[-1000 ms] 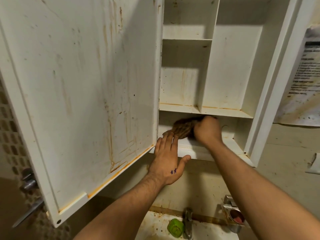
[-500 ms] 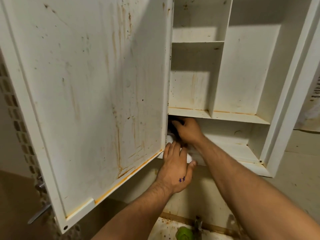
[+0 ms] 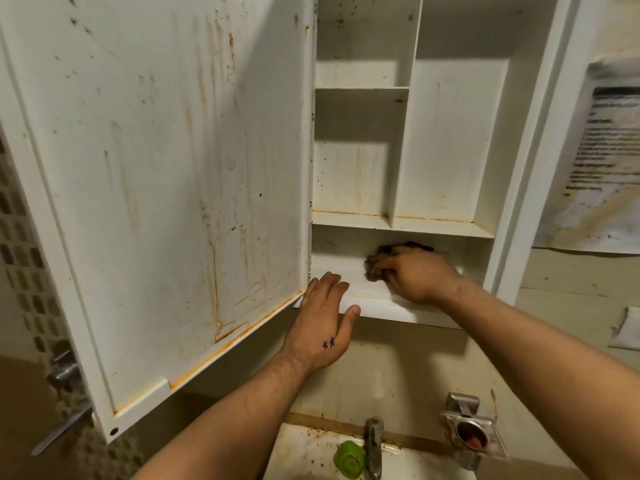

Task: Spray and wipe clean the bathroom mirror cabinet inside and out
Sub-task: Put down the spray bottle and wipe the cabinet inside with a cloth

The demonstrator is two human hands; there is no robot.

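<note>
The white mirror cabinet (image 3: 446, 140) hangs open above the sink, its shelves stained with rust-coloured streaks. Its door (image 3: 166, 188) swings out to the left, the inner face streaked orange and speckled. My right hand (image 3: 412, 275) is inside the lowest compartment, closed on a dark brown cloth (image 3: 375, 263) pressed on the bottom shelf. My left hand (image 3: 323, 323) lies flat, fingers apart, against the cabinet's lower front edge by the door's hinge side. The hand holds nothing.
Below are a dirty sink (image 3: 311, 452) with a metal tap (image 3: 374, 445), a green object (image 3: 349, 459) beside it and a metal holder (image 3: 471, 431) on the wall. A stained paper notice (image 3: 595, 157) hangs at right. A door handle (image 3: 62, 434) shows lower left.
My right hand has slid the cloth from the left end of the bottom shelf toward the middle. The left hand stays on the lower edge.
</note>
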